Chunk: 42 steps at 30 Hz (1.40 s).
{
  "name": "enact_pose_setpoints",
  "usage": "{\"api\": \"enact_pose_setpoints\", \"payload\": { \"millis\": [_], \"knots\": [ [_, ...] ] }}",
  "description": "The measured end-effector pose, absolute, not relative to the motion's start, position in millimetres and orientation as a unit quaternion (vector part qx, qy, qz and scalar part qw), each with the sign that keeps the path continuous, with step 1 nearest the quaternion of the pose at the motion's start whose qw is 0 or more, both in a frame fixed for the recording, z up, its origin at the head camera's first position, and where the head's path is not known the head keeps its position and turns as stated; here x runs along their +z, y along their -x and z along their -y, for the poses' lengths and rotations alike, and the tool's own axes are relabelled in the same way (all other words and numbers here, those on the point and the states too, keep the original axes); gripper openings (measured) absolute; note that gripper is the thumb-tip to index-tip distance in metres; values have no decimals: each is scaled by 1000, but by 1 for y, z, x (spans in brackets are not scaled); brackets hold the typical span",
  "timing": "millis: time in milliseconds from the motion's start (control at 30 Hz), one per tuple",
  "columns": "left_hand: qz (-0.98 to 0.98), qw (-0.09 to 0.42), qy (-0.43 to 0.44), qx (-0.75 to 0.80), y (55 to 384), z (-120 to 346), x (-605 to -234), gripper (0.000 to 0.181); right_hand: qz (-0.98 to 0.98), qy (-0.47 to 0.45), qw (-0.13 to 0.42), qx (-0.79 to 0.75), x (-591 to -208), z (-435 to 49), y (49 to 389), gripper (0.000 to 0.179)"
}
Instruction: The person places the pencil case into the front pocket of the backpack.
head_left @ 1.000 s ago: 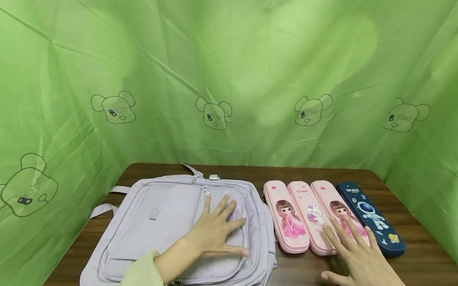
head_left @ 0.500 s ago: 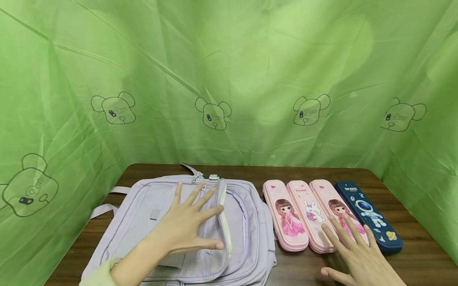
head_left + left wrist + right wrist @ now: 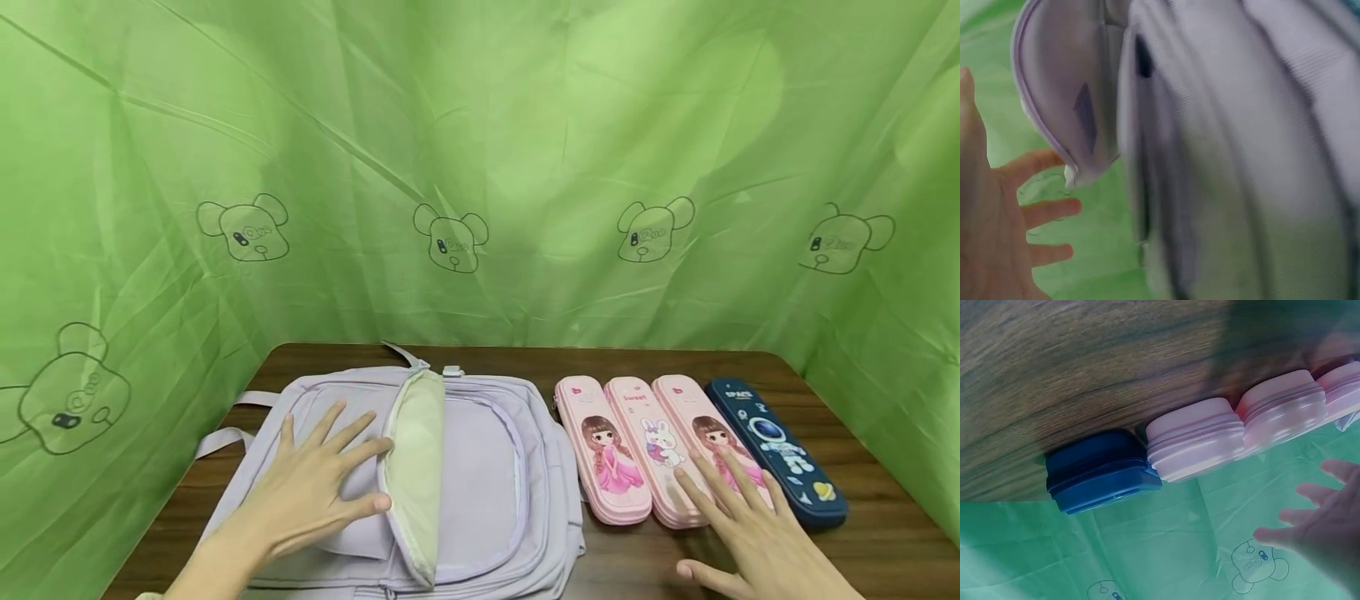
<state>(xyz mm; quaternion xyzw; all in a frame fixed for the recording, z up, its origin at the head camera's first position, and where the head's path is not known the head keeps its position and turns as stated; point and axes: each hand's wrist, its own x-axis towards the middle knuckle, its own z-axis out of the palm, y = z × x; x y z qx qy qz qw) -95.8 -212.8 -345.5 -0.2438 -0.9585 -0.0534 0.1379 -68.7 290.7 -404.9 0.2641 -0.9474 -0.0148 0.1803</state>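
Note:
A lilac backpack (image 3: 480, 475) lies on its back on the table. Its front flap (image 3: 414, 475) is folded to the left, with the pale lining showing. My left hand (image 3: 303, 492) is spread over the left part of the bag; its fingers are straight and meet the flap's edge. In the left wrist view one finger is against the flap (image 3: 1054, 81) near a white tip. My right hand (image 3: 761, 533), fingers spread, hovers before a pink rabbit pencil case (image 3: 660, 446) and a pink girl pencil case (image 3: 701, 421), apart from them in the right wrist view.
Another pink girl pencil case (image 3: 603, 462) lies beside the backpack. A navy astronaut pencil case (image 3: 776, 446) ends the row at right. The brown wooden table (image 3: 622, 567) is enclosed by green cloth (image 3: 525, 125) at the back and sides.
The front flap has swung from lying on the bag over to the left, uncovering the pocket. My left hand has moved left with it. The right hand has stayed nearly still.

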Motion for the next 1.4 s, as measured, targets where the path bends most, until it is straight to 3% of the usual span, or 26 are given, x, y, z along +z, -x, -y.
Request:
{"api": "enact_pose_setpoints", "payload": {
  "millis": [167, 533, 867, 1400],
  "knots": [
    [968, 123, 204, -81, 102, 207, -360, 57, 953, -255, 164, -10, -404, -292, 67, 93],
    [955, 115, 243, -128, 109, 213, -385, 83, 953, -253, 163, -18, -409, -295, 65, 94],
    [939, 118, 292, -136, 100, 225, -392, 65, 950, -261, 171, -19, -414, -291, 68, 94],
    [971, 58, 134, -190, 85, 242, -405, 58, 949, -264, 170, -27, -418, -291, 69, 95]
  ]
}}
